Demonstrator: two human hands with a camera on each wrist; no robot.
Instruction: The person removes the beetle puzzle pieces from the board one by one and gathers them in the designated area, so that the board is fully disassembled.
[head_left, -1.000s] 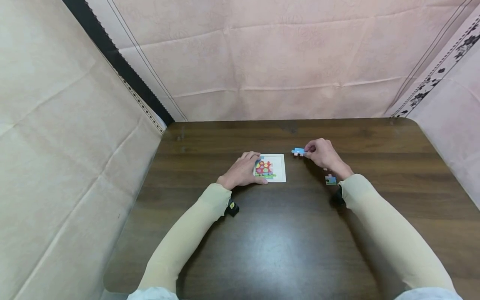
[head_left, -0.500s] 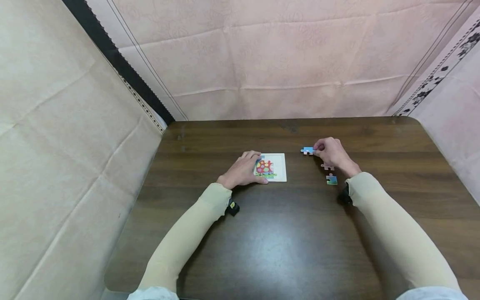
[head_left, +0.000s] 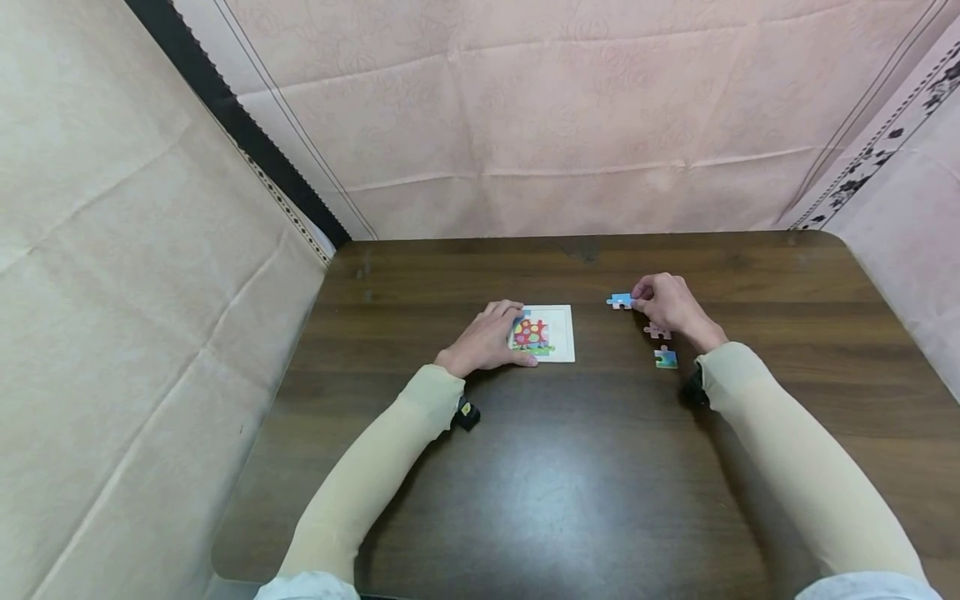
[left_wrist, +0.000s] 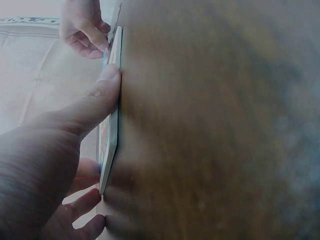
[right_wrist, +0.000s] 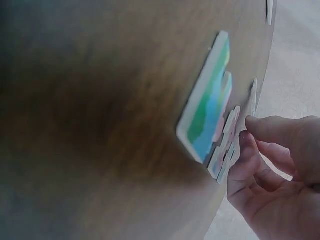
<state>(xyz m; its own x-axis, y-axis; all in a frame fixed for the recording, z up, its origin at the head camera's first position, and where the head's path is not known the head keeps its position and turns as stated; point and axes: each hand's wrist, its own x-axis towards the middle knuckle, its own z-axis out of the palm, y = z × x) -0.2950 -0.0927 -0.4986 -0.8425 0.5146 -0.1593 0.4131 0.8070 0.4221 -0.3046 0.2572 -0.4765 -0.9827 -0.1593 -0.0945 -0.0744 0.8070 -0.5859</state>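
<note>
A white-framed jigsaw board (head_left: 561, 335) lies on the table, its picture part filled with a red, yellow-spotted shape over green. My left hand (head_left: 487, 337) holds its left side, thumb on the near edge and fingers at the far edge; the left wrist view shows the thumb (left_wrist: 102, 92) against the board's side. To the right, my right hand (head_left: 672, 307) pinches a light blue puzzle piece (head_left: 619, 301) by its right end. Below that hand lie a pink puzzle piece (head_left: 657, 331) and a blue-and-green puzzle piece (head_left: 665, 358), the latter large in the right wrist view.
The brown wooden table (head_left: 525, 483) extends around both hands. Pale cloth (head_left: 570, 125) hangs behind its far edge and along both sides. A black wrist device (head_left: 467, 413) sits at the left cuff.
My right hand has moved right with the light blue puzzle piece, away from the board. The pink piece has come into view under it. My left hand stays on the board.
</note>
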